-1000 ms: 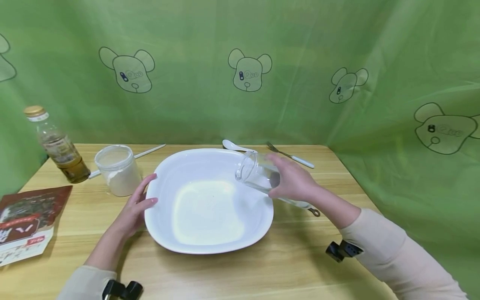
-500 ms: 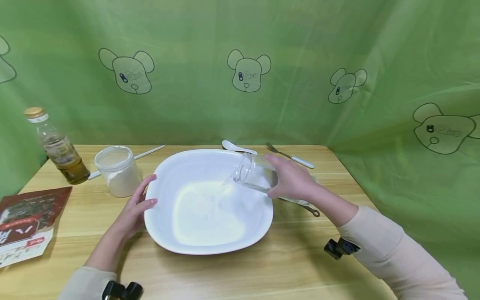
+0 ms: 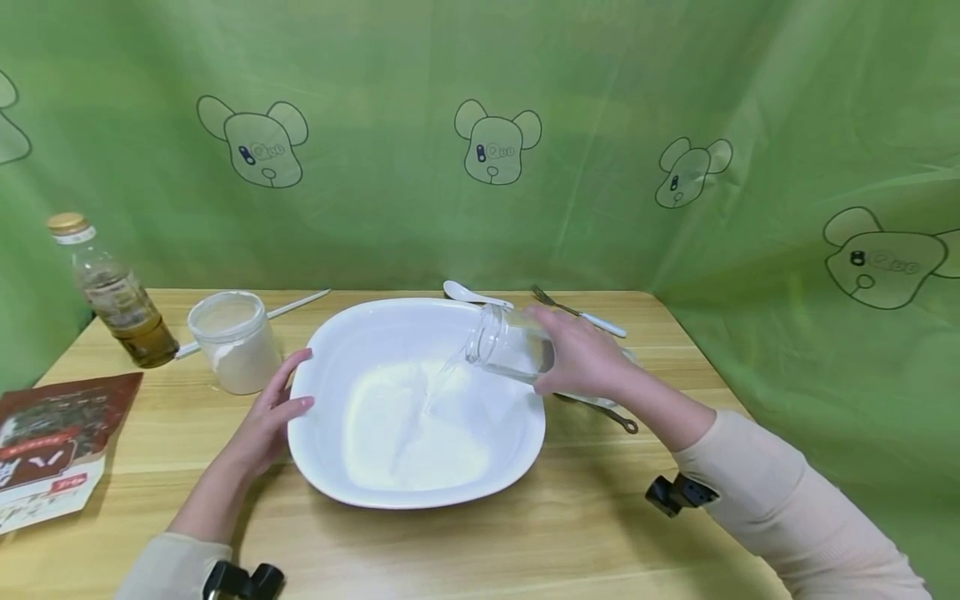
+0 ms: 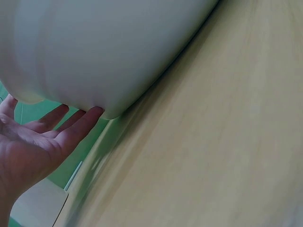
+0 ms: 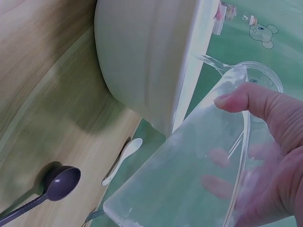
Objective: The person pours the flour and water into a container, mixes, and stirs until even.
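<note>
A large white basin (image 3: 360,333) stands on the wooden table. At its left rim my left hand (image 3: 262,425) holds on; the left wrist view shows that hand's fingertips (image 4: 94,112) against the outer wall of the basin (image 4: 94,52). Over the right side, my right hand (image 3: 581,354) grips a clear glass jar (image 3: 513,346), tilted with its mouth toward the left. A thin stream of clear water (image 3: 447,367) runs from the mouth into the basin. In the right wrist view the thumb and fingers wrap round the jar (image 5: 165,165).
To the left stand a jar of white powder (image 3: 243,354), an amber liquid bottle (image 3: 123,308) and a printed packet (image 3: 60,442). A white stick (image 3: 300,302) lies behind. A white spoon (image 3: 472,294), a fork (image 3: 577,311) and a dark ladle (image 5: 61,184) lie behind and right of the basin.
Water has begun to flow from the tilted jar, and ripples now show on the basin's bottom. The jar has shifted slightly left. My left hand keeps its place.
</note>
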Demonstrator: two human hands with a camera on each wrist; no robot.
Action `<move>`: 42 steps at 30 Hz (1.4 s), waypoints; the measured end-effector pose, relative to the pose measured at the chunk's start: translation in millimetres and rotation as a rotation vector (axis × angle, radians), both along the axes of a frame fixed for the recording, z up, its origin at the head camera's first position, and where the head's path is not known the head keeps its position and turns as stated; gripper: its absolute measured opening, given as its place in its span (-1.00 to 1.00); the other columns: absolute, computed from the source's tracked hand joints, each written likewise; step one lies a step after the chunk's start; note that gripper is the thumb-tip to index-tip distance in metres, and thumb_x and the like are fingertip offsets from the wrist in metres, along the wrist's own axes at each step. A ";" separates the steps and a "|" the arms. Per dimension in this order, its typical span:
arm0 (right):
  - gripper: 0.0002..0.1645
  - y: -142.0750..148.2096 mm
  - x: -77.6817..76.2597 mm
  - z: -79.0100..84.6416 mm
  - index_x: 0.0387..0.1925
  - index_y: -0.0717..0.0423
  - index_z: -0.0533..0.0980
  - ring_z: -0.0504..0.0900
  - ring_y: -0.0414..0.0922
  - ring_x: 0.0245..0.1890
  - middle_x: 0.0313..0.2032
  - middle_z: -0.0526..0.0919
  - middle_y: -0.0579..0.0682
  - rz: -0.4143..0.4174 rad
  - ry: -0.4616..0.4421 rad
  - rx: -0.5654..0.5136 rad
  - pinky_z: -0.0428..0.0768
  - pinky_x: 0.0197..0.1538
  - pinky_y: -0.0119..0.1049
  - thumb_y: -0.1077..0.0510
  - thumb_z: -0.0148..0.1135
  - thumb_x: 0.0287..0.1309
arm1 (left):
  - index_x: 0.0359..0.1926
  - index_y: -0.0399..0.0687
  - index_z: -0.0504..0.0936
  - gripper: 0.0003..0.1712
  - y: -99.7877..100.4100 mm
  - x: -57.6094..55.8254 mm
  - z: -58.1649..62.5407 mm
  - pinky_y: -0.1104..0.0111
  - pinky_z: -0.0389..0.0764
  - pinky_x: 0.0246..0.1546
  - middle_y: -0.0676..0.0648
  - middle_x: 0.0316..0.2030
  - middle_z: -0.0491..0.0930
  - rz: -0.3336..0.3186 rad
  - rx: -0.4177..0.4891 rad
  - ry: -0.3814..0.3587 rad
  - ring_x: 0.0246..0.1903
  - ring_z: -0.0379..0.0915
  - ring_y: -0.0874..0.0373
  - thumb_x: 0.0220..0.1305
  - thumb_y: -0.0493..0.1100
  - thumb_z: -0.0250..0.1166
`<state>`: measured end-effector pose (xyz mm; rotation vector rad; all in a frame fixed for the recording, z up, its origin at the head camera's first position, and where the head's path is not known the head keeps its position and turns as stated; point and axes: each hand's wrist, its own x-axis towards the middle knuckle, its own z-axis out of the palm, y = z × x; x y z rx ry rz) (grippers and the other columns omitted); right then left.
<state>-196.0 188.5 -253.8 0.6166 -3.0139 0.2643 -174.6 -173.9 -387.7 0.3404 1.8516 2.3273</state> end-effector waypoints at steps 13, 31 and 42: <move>0.13 -2.2 0.2 1.3 0.21 0.05 0.11 0.41 0.06 -0.21 0.00 0.38 0.16 0.004 -0.005 0.004 0.44 -0.30 -0.03 0.13 0.42 -0.56 | 0.26 0.18 -0.01 -0.35 -0.6 -0.1 0.0 0.23 0.50 -0.24 -0.24 0.14 0.01 -0.008 0.017 -0.006 -0.12 0.37 0.18 0.18 -0.29 -0.03; 0.10 -3.1 -0.5 2.5 0.18 0.00 0.14 0.42 0.00 -0.32 -0.11 0.43 0.13 0.025 -0.009 0.020 0.43 -0.42 -0.14 0.13 0.43 -0.58 | 0.25 0.17 0.01 -0.36 -0.7 -0.6 -1.1 0.21 0.51 -0.26 -0.22 0.09 0.07 -0.011 0.022 0.012 -0.13 0.38 0.15 0.18 -0.30 -0.03; 0.14 -2.9 0.1 2.1 0.20 0.05 0.12 0.41 -0.03 -0.38 -0.13 0.43 0.14 0.033 -0.010 0.040 0.43 -0.38 -0.14 0.12 0.43 -0.59 | 0.26 0.17 -0.01 -0.34 -0.7 -0.5 -0.8 0.22 0.50 -0.24 -0.26 0.12 0.02 -0.009 0.014 -0.002 -0.11 0.36 0.15 0.17 -0.29 -0.02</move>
